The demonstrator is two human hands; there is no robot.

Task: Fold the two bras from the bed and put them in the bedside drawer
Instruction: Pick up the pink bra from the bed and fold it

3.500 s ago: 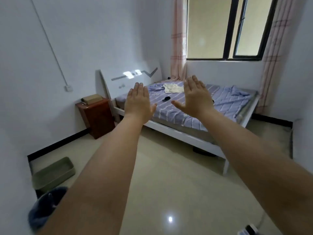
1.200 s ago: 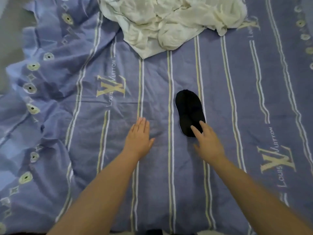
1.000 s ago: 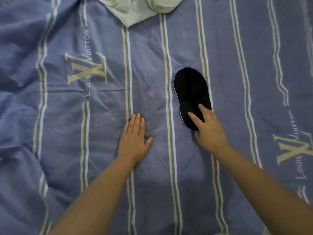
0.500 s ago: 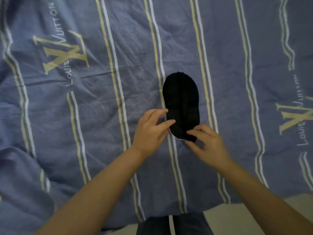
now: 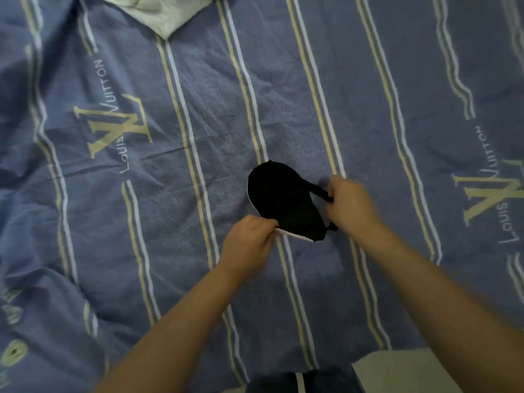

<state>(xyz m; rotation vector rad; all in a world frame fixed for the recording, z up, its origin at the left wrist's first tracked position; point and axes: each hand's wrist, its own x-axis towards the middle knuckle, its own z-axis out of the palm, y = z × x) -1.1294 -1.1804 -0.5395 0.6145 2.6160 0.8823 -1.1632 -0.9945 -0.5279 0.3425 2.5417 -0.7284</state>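
A small black bra (image 5: pixel 283 199) with a white lining edge lies on the blue striped bedspread (image 5: pixel 175 131), near the middle of the view. My left hand (image 5: pixel 249 242) pinches its near left edge, where the white lining shows. My right hand (image 5: pixel 350 204) grips its thin black strap on the right side, pulling the strap away from the cup. A second bra and the bedside drawer are out of view.
A crumpled white cloth (image 5: pixel 161 12) lies at the top edge of the bedspread. The bed's near edge and a patch of pale floor (image 5: pixel 402 370) show at the bottom right.
Both hands have closed on the black bra: the left took its near edge, the right moved to the right side and drew out a strap. The camera came closer.
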